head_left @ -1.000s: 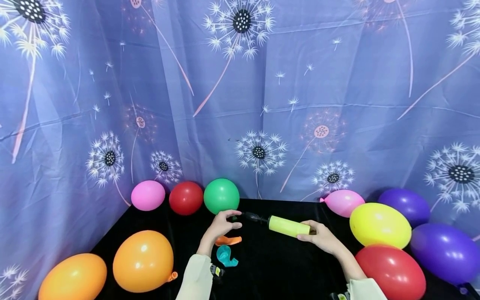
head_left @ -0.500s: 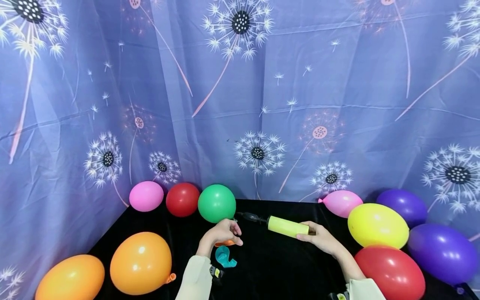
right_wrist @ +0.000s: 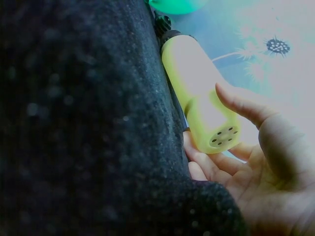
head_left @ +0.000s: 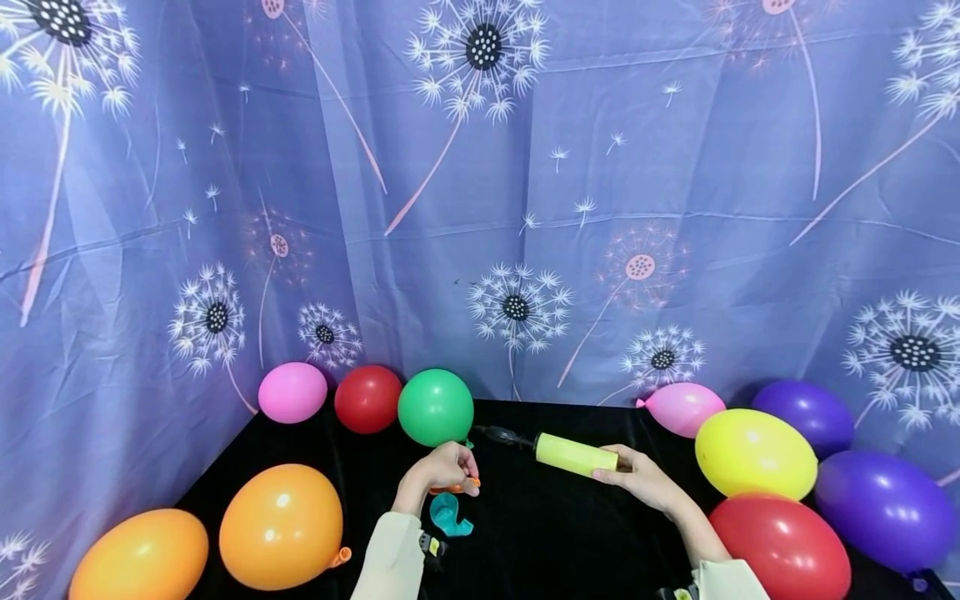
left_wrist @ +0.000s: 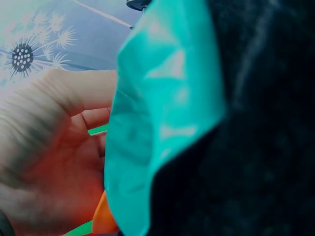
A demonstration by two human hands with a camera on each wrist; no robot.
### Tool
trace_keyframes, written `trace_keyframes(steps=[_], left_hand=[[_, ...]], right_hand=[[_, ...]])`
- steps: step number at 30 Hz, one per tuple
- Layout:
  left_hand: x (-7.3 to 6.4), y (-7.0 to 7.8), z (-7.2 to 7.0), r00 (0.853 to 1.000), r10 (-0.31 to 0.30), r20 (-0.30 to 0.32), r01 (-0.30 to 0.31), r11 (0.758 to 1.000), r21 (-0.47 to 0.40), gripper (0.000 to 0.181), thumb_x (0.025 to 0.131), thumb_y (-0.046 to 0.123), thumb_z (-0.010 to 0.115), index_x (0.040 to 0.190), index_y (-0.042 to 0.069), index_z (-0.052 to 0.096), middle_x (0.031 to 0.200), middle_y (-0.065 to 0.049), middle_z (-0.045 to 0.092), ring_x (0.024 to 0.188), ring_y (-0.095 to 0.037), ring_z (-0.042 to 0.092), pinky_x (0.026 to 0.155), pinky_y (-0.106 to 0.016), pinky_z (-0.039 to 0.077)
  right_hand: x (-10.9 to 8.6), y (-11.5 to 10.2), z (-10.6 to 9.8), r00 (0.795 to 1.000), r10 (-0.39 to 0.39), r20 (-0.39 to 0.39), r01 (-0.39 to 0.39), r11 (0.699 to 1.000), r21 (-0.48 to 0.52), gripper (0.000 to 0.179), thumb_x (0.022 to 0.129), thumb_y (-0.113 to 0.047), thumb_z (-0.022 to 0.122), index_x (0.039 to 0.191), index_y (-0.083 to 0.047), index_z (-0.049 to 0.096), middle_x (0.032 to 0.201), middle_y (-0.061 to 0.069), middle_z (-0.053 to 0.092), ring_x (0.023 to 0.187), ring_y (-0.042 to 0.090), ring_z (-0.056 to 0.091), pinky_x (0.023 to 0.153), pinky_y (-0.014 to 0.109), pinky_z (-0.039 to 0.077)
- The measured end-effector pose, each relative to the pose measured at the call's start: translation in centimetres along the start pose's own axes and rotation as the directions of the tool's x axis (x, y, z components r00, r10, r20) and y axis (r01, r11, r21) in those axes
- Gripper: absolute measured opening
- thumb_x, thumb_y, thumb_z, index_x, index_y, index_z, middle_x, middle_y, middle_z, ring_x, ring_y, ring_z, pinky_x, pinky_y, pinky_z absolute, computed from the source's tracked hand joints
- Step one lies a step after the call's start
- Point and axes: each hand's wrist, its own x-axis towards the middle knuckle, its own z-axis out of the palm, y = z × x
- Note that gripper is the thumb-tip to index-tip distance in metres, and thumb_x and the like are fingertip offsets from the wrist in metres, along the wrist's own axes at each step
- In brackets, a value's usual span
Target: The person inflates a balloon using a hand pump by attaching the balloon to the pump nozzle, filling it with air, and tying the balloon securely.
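"Where are the person's hands?"

"The left hand point(head_left: 444, 467) reaches down to a limp orange balloon point(left_wrist: 104, 216), thumb and fingertips together on it at the black cloth point(head_left: 540, 542); in the left wrist view a limp teal balloon point(head_left: 447, 515) blocks the fingertips and most of the orange one."

"And the right hand point(head_left: 637, 479)?"

"Its thumb and fingers are clamped around the rear of a yellow pump point(head_left: 566, 454), holed end cap facing the wrist camera. Some of those fingers are hidden beneath the barrel."

"The pump's far end?"

"A dark nozzle point(head_left: 506, 434), its outline sinking into the black cloth, points toward an inflated green balloon point(head_left: 435, 408). Whether they touch is hard to make out."

"Anything cropped?"

"An inflated orange balloon point(head_left: 142, 554), at lower left, runs out of the head view's bottom edge."
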Motion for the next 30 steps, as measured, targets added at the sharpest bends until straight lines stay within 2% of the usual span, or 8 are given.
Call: trace_keyframes(steps=[8,12,15,19,23,25,28,30], left_hand=[[0.3,-0.2,-0.1,0.997,0.073,-0.016,-0.073,0.997,-0.001,0.009,0.077,-0.005,0.072,0.079,-0.004,0.063,0.063,0.002,0.056,0.058,-0.008,0.046,0.056,-0.02,0.04],[0.6,-0.5,-0.3,0.989,0.13,-0.068,-0.131,0.991,-0.022,0.008,0.08,-0.002,0.07,0.083,-0.005,0.064,0.072,-0.008,0.067,0.065,-0.009,0.057,0.061,-0.022,0.047],[0.8,-0.6,-0.4,0.985,0.132,-0.107,-0.14,0.988,-0.071,0.006,0.084,-0.001,0.067,0.086,-0.006,0.063,0.077,-0.017,0.071,0.065,-0.011,0.062,0.063,-0.024,0.052],[1.2,-0.5,-0.4,0.975,0.158,-0.158,-0.182,0.972,-0.151,0.008,0.088,-0.005,0.061,0.094,-0.01,0.059,0.08,-0.025,0.069,0.063,-0.014,0.064,0.063,-0.031,0.057],[1.5,0.1,-0.3,0.952,0.211,-0.221,-0.258,0.943,-0.212,0.014,0.09,-0.006,0.058,0.102,-0.013,0.058,0.086,-0.031,0.066,0.062,-0.013,0.062,0.066,-0.04,0.058],[1.6,0.7,-0.3,0.943,0.222,-0.248,-0.278,0.935,-0.221,0.017,0.091,-0.005,0.058,0.105,-0.013,0.058,0.087,-0.031,0.066,0.061,-0.012,0.058,0.065,-0.038,0.057],[1.5,1.7,-0.3,0.931,0.229,-0.284,-0.293,0.933,-0.21,0.021,0.093,0.0,0.059,0.11,-0.012,0.06,0.089,-0.029,0.068,0.06,-0.011,0.054,0.062,-0.031,0.053],[1.3,2.3,-0.5,0.926,0.229,-0.3,-0.296,0.935,-0.198,0.023,0.094,0.004,0.059,0.112,-0.011,0.06,0.089,-0.027,0.069,0.06,-0.011,0.053,0.06,-0.026,0.05]], right_hand=[[0.0,0.0,0.0,1.0,0.009,-0.002,-0.009,1.0,-0.008,0.052,0.09,-0.021,0.068,0.13,0.008,0.051,0.109,0.016,0.064,0.09,0.013,0.058,0.076,0.025,0.05],[0.0,-0.1,0.0,1.0,-0.001,-0.008,0.001,1.0,0.002,0.051,0.09,-0.02,0.068,0.128,0.009,0.052,0.108,0.017,0.064,0.088,0.011,0.057,0.075,0.024,0.05],[0.1,-0.2,0.0,1.0,-0.016,-0.026,0.016,1.0,0.022,0.05,0.09,-0.019,0.068,0.127,0.01,0.052,0.107,0.017,0.064,0.085,0.008,0.057,0.074,0.024,0.05],[0.4,-0.3,0.2,0.999,-0.008,-0.047,0.014,0.991,0.131,0.053,0.093,-0.017,0.065,0.131,0.014,0.046,0.106,0.016,0.064,0.083,0.009,0.067,0.076,0.024,0.056],[0.5,-0.5,0.0,0.995,0.064,-0.071,-0.039,0.949,0.313,0.058,0.098,-0.02,0.058,0.139,0.012,0.033,0.111,0.011,0.061,0.087,0.015,0.073,0.08,0.027,0.059],[0.4,-0.7,-0.3,0.991,0.092,-0.1,-0.047,0.923,0.382,0.058,0.099,-0.022,0.056,0.141,0.009,0.032,0.11,0.005,0.059,0.088,0.015,0.074,0.081,0.027,0.059],[0.1,-1.0,-0.6,0.981,0.103,-0.164,-0.009,0.87,0.492,0.041,0.099,-0.021,0.055,0.133,-0.002,0.043,0.105,-0.002,0.06,0.085,0.015,0.074,0.08,0.027,0.059],[-0.1,-1.1,-0.8,0.978,0.076,-0.195,0.05,0.82,0.571,0.023,0.1,-0.017,0.053,0.122,-0.011,0.054,0.099,-0.005,0.063,0.082,0.015,0.074,0.079,0.028,0.06]])
